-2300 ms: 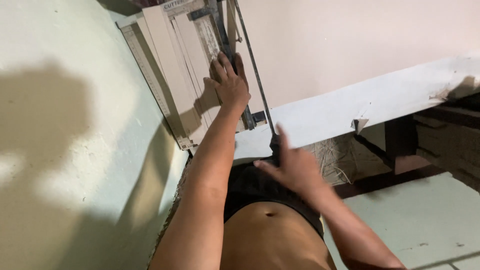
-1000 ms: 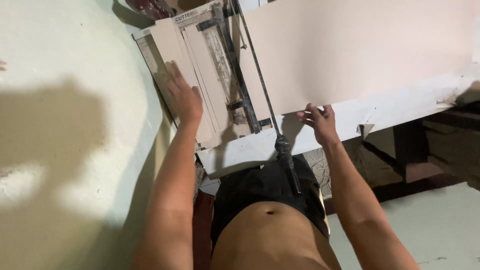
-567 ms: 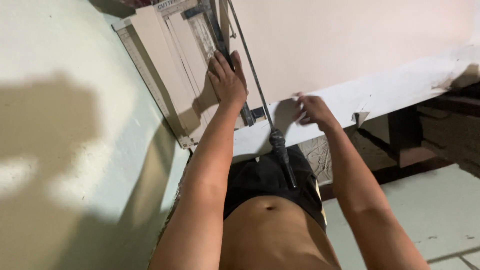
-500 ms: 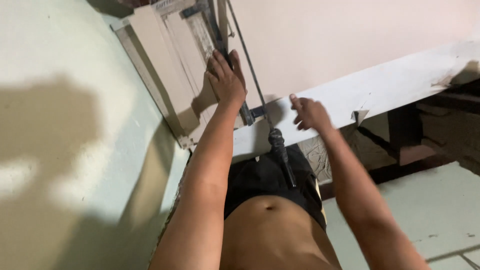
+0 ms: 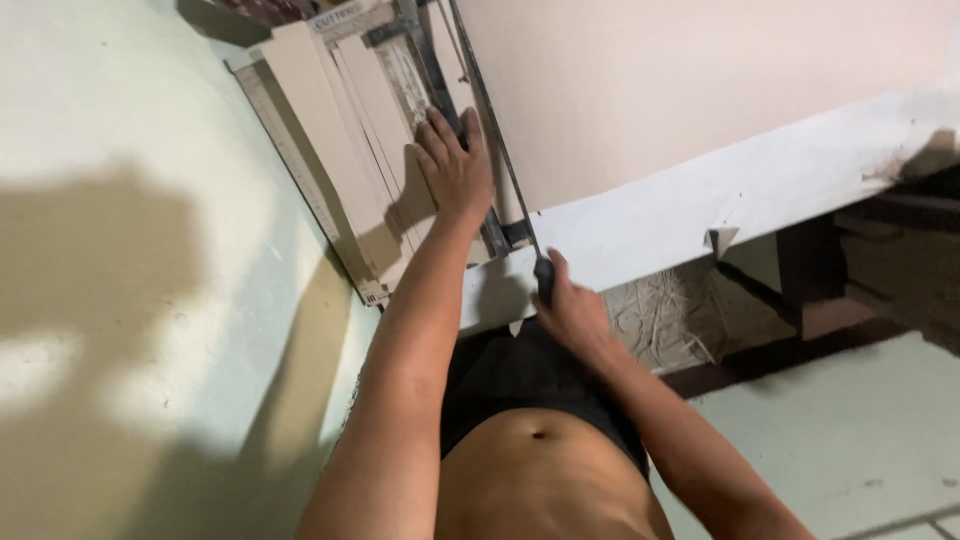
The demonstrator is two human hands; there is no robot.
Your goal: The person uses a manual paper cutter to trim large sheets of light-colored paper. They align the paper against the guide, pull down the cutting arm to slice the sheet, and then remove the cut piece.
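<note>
Head view: my hands at the paper cutter (image 5: 345, 150).

My left hand (image 5: 455, 170) lies flat, fingers spread, pressing the cut strips (image 5: 400, 120) by the blade rail. My right hand (image 5: 570, 315) is clamped around the lever handle (image 5: 544, 272), beside the big pink sheet (image 5: 700, 90) on the white table (image 5: 700, 215).

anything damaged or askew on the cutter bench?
Yes: the white covering on the table edge is torn, with a loose flap hanging down and a ragged patch farther right. The paper cutter sits square, left hand flat on it.
</note>
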